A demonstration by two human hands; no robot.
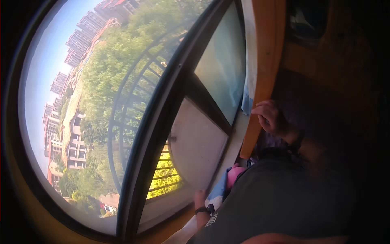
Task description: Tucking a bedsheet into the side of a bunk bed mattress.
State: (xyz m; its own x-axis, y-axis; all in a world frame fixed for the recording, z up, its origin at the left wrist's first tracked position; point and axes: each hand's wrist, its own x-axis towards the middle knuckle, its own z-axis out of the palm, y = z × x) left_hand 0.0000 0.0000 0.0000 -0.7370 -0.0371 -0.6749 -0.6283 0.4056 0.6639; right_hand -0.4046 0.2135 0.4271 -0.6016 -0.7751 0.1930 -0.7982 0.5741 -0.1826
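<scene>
My right hand (pixel 271 118) is beside the orange wooden board (pixel 269 53), its fingers curled. The fingertips are close to the lower end of a light blue cloth (pixel 247 101) by the window; whether they pinch it or anything else, I cannot make out. Lower down, my left hand (pixel 199 197), with a dark band at the wrist, is against the window side of the sill. A blue and white cloth (pixel 217 192) lies right next to it, along with a pink thing (pixel 234 174) of unclear kind. The fingers of my left hand are too small and blurred to read.
A large window with a dark frame (pixel 162 97) fills the left; trees, buildings and a curved railing (pixel 115 134) show through it. A pale panel (pixel 199 138) stands behind the lower pane. Wooden furniture (pixel 325 61) sits in shadow at the right.
</scene>
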